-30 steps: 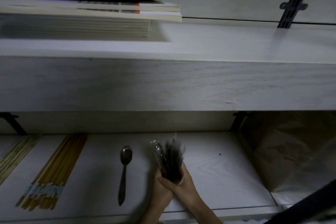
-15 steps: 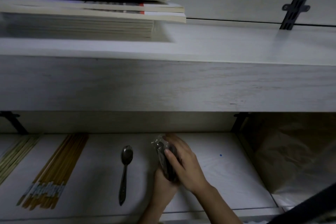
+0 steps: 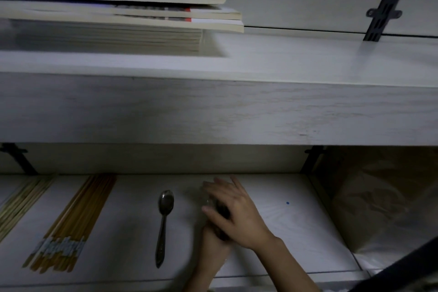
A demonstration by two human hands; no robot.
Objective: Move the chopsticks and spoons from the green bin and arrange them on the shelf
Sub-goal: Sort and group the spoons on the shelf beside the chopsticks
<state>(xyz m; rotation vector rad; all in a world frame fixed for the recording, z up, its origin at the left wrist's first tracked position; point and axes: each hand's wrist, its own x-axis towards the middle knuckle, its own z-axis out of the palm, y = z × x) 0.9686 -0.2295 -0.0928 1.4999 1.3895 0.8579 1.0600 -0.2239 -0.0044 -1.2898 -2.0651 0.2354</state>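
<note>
On the lower shelf (image 3: 296, 232) lie a row of yellow chopsticks (image 3: 71, 225) with patterned ends, paler chopsticks (image 3: 21, 199) at the far left, and a single metal spoon (image 3: 163, 223). To the right of that spoon, a dark bundle of spoons (image 3: 221, 212) rests low on the shelf. My left hand (image 3: 213, 246) grips the bundle's near end from below. My right hand (image 3: 239, 216) lies on top of it, fingers stretched forward, hiding most of the bundle. The green bin is out of view.
A thick upper shelf board (image 3: 213, 111) overhangs the lower shelf, with a stack of books (image 3: 118, 21) on it at the left. Black brackets (image 3: 312, 159) stand at the back. Crumpled brown paper and plastic (image 3: 384, 208) fill the space to the right.
The bundle stood upright in both hands, then was tipped down toward the shelf. My right hand moved from its base to cover its top, and the fingers spread forward.
</note>
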